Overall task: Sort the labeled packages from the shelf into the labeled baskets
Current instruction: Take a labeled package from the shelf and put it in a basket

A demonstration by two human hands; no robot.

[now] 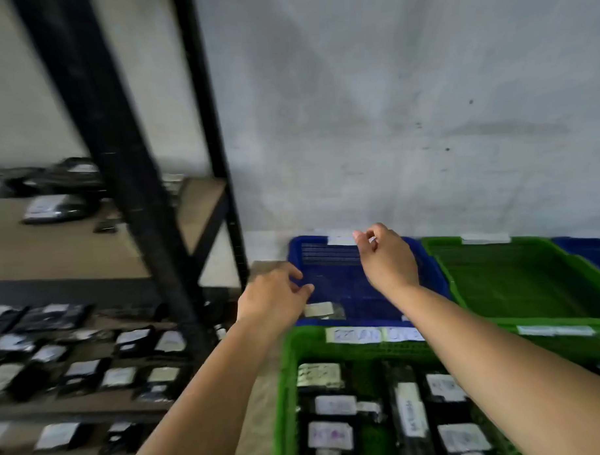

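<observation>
Head view, blurred by motion. Both bare forearms reach forward over a group of plastic baskets set against a pale wall (389,105). The left hand (273,293) hovers at the near left corner of the blue basket (331,284), fingers loosely curled with thumb and forefinger close together; nothing can be made out between them. The right hand (388,258) is raised above the far side of the same basket, fingers bent downward near the white label (340,240) on its far rim; whether it pinches anything cannot be told. One package (323,310) with a pale label lies on the basket's floor near its front wall, just below the left hand. The near green basket (287,381), tagged with a white strip (373,334) on its far rim, holds several dark labeled packages (335,404). A second green basket (518,281) stands to the right of the blue one. At left, the black-framed shelf (127,185) carries many dark packages with white labels (125,340) on its lower tiers.
</observation>
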